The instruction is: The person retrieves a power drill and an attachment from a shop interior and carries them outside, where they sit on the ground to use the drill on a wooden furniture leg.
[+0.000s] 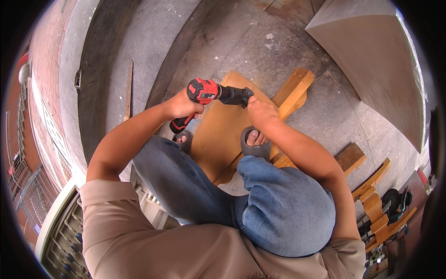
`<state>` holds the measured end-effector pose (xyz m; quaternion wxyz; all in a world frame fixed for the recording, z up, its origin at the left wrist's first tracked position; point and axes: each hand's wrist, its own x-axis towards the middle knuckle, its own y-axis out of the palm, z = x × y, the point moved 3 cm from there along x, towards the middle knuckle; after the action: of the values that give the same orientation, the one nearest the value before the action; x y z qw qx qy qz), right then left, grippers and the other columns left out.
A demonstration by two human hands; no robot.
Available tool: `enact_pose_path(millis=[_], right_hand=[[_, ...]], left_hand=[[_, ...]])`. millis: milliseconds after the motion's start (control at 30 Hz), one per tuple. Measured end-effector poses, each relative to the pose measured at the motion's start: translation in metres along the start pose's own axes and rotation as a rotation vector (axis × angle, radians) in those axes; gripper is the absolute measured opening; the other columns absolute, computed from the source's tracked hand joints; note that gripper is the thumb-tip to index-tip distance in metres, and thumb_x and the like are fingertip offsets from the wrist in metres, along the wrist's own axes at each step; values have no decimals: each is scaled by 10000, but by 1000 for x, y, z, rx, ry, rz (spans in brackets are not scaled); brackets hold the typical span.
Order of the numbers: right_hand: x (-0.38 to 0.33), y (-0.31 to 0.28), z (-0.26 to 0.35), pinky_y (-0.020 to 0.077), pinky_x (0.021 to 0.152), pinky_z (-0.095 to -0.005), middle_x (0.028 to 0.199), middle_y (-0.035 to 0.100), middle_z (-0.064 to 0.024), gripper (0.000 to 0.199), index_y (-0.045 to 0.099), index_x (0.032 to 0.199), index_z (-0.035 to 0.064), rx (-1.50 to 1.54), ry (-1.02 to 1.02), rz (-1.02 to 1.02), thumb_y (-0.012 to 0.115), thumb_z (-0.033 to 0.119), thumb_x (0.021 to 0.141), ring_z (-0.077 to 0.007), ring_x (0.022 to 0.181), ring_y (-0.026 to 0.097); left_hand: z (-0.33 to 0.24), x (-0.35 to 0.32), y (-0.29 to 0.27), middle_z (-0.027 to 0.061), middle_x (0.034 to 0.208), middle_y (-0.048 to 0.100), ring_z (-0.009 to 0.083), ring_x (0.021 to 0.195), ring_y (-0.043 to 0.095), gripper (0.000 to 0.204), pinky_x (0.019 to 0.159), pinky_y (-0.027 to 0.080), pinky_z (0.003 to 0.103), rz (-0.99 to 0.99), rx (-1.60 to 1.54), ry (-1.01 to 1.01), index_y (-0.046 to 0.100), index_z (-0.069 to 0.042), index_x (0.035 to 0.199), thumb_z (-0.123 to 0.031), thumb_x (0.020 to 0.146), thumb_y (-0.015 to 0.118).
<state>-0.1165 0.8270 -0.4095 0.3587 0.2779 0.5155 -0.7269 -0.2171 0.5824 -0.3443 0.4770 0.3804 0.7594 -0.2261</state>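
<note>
My left hand [183, 105] is wrapped round the grip of a red and black cordless drill [203, 91], its black battery end pointing back toward me. A black attachment [234, 96] extends from the drill's front toward the right. My right hand [261, 110] is closed at the tip of that attachment; what its fingers pinch is hidden. Below the tool lies a yellow-brown wooden panel [218, 125] with rounded corners. My right foot in a grey sandal [256, 144] rests at its right edge, and the other sandal [183, 141] is at its left.
A wooden bar [293, 90] juts out past the panel's right side. Wood offcuts [350, 158] and curved wooden pieces [374, 211] lie at the right. A large grey-brown box-like block [371, 60] stands at the far right. A thin wood strip [129, 90] lies on the left.
</note>
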Motion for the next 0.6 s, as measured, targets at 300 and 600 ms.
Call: enact_pose_path(millis=[300,600], right_hand=[[-1,-2,0,627,838,-439,1038,764,-234,210,564,1161,-31,13,-11,3,548,94,994,-348,992,769],[-3,-4,1,625,842,-442,1041,758,-254,217,566,1159,-43,24,-6,19,565,75,976,-366,999,764]], left_hand=[[-3,0,-1,24,738,614,130,630,619,172,572,514,328,1,-1,-14,588,-57,913,31,786,665],[-6,-1,-1,22,736,611,125,626,617,168,567,510,323,9,10,-13,584,-55,901,26,779,666]])
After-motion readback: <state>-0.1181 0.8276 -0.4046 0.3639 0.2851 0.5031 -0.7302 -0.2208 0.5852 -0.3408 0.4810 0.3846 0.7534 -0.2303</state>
